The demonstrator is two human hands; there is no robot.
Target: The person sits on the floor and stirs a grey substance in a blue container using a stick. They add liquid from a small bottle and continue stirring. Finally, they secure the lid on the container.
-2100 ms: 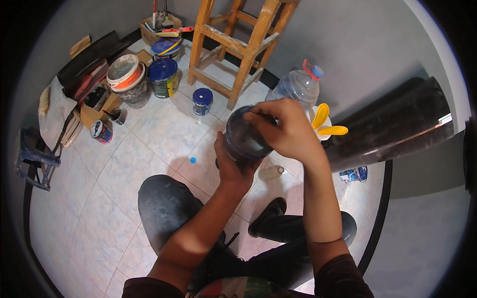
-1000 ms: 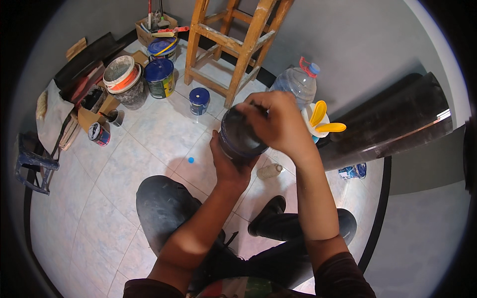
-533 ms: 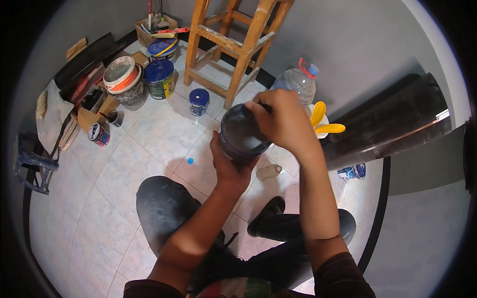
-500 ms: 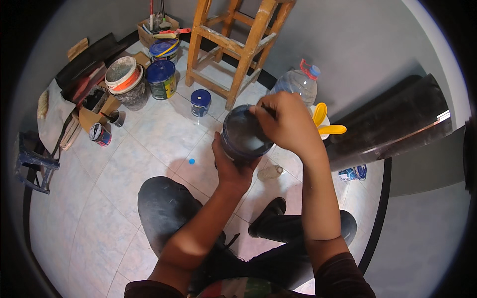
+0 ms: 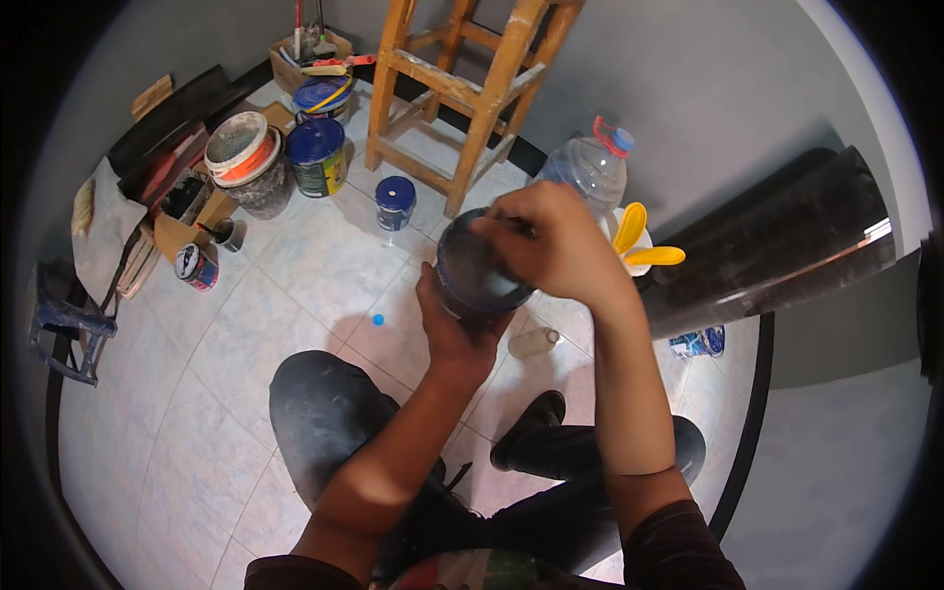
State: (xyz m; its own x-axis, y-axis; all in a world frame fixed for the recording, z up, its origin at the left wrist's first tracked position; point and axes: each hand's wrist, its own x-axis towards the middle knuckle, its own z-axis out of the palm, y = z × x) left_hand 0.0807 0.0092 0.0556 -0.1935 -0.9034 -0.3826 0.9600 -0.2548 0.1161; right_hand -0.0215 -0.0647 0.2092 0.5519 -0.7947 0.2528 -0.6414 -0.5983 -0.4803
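Observation:
My left hand (image 5: 452, 334) grips a round dark container (image 5: 468, 280) with a blue rim from below and the left, above my lap. My right hand (image 5: 549, 236) is over its top, with fingers curled into it and the thumb blurred; I cannot make out what, if anything, is in those fingers. A small translucent bottle (image 5: 534, 343) lies on the tiled floor (image 5: 241, 364) just beyond. A blue bottle cap (image 5: 379, 320) lies to the left, and a small blue-lidded tub (image 5: 394, 205) stands farther back.
A wooden frame stool (image 5: 462, 157) stands at the back, beside a large water bottle (image 5: 585, 162). Several buckets (image 5: 315, 162), cans and cardboard fill the back left. A blue plastic frame (image 5: 74, 334) sits far left. Yellow-handled items (image 5: 651, 254) and a dark roll (image 5: 757, 246) are at right.
My right hand keeps shifting over the container's top, its thumb now a little farther left and more blurred. My left hand stays in its grip with only slight movement.

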